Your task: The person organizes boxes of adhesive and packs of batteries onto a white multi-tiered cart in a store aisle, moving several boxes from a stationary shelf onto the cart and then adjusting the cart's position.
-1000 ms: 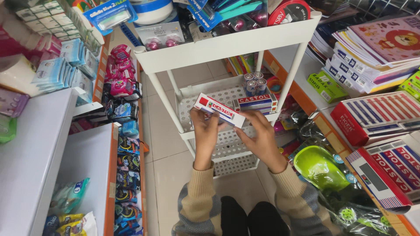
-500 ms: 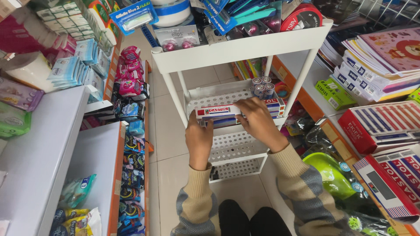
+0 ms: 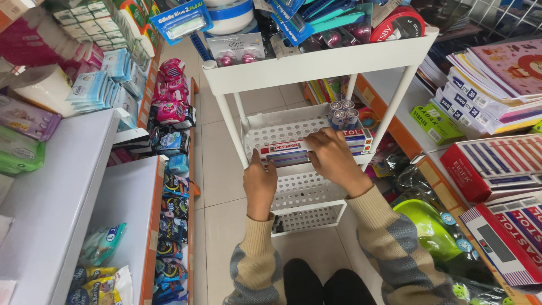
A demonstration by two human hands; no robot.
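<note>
A white three-tier cart (image 3: 316, 68) is seen in a shop aisle, its top tier crowded with packaged goods. Shelves (image 3: 62, 186) are noted on the left, stocked with tissue packs and wrapped items; stacked notebooks (image 3: 497, 73) and red boxes (image 3: 497, 164) are noted on the right. A green bowl (image 3: 429, 226) is seen low on the right. On the cart's perforated middle tier, a long red-and-white box (image 3: 285, 150) is laid flat across the front, on top of others like it. Its left end is touched by the left hand (image 3: 259, 183), fingers curled against it. Its right part is covered by the right hand (image 3: 333, 155), fingers spread and pressed over it; a closed grasp cannot be confirmed. Four small cans (image 3: 342, 113) are stood at the tier's back right corner.
</note>
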